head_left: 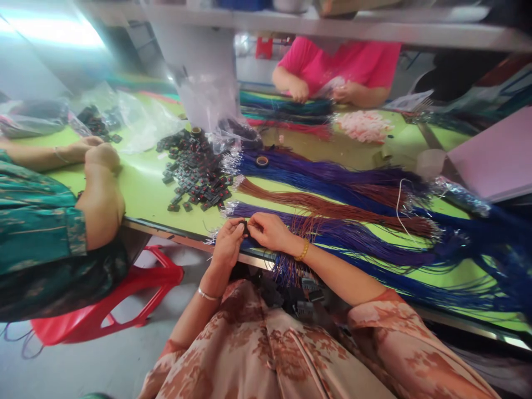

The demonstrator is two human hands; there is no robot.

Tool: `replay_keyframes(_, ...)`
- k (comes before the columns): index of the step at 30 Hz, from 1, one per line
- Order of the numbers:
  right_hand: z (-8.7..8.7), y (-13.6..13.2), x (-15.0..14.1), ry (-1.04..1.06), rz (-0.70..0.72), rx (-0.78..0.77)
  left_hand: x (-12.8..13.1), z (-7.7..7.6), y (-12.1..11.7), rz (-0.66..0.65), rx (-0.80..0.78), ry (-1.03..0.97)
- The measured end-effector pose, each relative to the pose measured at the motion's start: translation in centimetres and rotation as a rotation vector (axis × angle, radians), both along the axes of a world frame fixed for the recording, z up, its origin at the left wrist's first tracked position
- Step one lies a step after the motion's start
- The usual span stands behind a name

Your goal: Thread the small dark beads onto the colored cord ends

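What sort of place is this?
Probably a wiring workshop or small factory: long bundles of colored wires lie on a green table near a heap of small black parts, with a person in pink opposite.

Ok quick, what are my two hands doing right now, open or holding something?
Left hand: closed, pinching a small black piece.
Right hand: fingers bent in at that piece; whether they grip anything cannot be told.
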State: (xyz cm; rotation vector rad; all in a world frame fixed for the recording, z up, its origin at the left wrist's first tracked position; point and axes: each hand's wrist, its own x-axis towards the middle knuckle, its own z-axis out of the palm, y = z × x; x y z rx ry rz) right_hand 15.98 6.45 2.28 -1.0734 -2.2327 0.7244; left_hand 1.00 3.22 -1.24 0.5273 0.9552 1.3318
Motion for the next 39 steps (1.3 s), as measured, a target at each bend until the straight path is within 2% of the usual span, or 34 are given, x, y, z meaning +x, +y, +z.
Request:
replay_keyframes(3, -0.3, -0.1, 0.2, 0.01, 0.025, -0.024, 0.1, 0.1, -0.1, 0.018, -0.012, 0.004)
replay_keyframes(7, -0.9, -0.7, -0.2, -0.018, -0.042, 0.007, 0.2, 0.1, -0.4, -0.001, 0.026, 0.062)
replay_keyframes(10, -0.5, -0.4, -0.1, -0.035, -0.013, -0.02, 0.1, 0.4, -0.5, -0.017, 0.039, 0.099)
replay_keyframes(13, 0.8, 1.8, 0.8, 0.02, 0.04, -0.098, 0.2, 0.9, -0.2, 0.018, 0.055, 0.08)
replay_keyframes(15, 1.5, 4.3, 1.4, 0.037, -0.06, -0.063, 0.5, 1.0, 0.2, 0.04, 0.068, 0.043)
replay_keyframes(18, 1.4, 7.9, 1.7, -0.223, -0.247, 0.019, 0.9, 0.7, 0.7, 0.027, 0.048, 0.012)
replay_keyframes(20, 0.6, 9.5, 1.5, -0.424, -0.358, 0.002, 1.1, 0.3, 0.8, 0.02, 0.028, -0.005)
replay_keyframes(23, -0.4, 10.4, 1.1, -0.53, -0.386, -0.014, 1.0, -0.1, 0.8, 0.017, 0.033, -0.033)
replay_keyframes(26, -0.3, 10.3, 1.6, -0.517, -0.348, 0.012, 0.9, -0.1, 0.7, 0.015, 0.044, -0.044)
replay_keyframes(31, 1.3, 10.1, 2.4, -0.509, -0.368, 0.067, 0.9, -0.2, 0.7, 0.007, 0.036, -0.045)
replay_keyframes(34, 2.2, 10.2, 1.2, -0.36, -0.331, 0.032, 0.9, -0.4, 0.7, 0.001, 0.042, -0.043)
replay_keyframes(39, 3.6, 9.8, -2.2, -0.028, -0.155, 0.041, 0.9, -0.3, 0.5, -0.001, 0.05, -0.042)
